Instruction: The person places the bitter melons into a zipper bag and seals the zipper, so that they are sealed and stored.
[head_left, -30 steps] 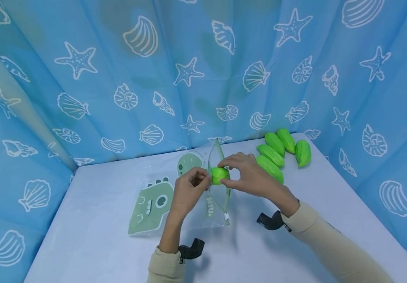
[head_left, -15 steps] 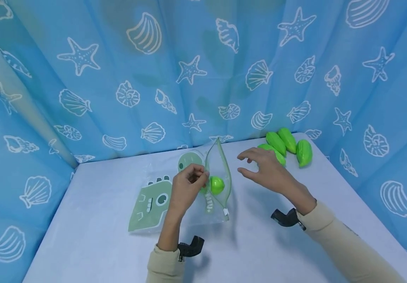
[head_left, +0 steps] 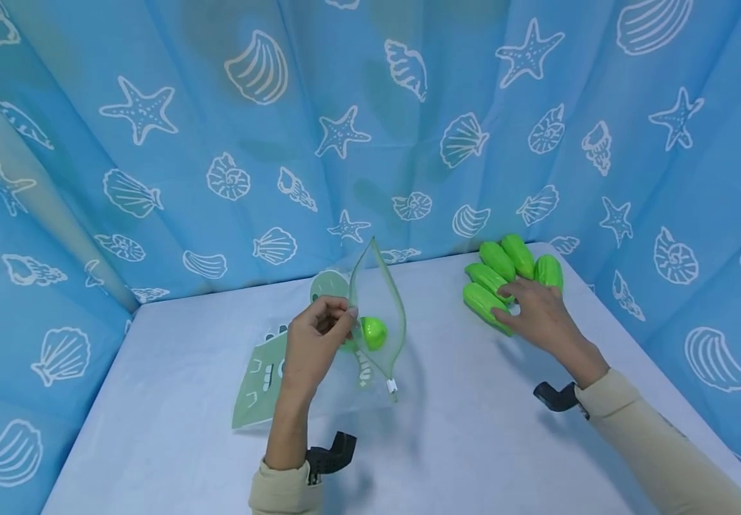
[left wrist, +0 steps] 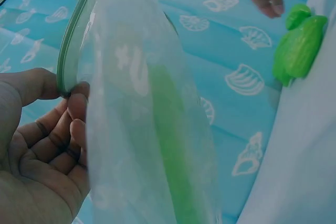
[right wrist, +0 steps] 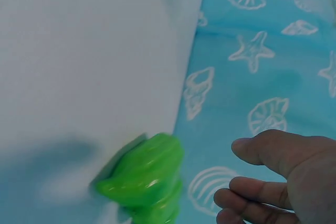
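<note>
The left hand (head_left: 315,343) pinches the rim of a clear bag (head_left: 338,383) between thumb and fingers, the grip plainest from the left wrist. A green fruit (head_left: 373,333) sits inside: the head view shows its rounded end through the gaping mouth, the left wrist only a long green shape behind film. The right hand (head_left: 541,313) overlaps the five loose green fruits (head_left: 488,306) on the desk (head_left: 460,429) — yet its own wrist view shows thumb and fingers parted, beside them.
</note>
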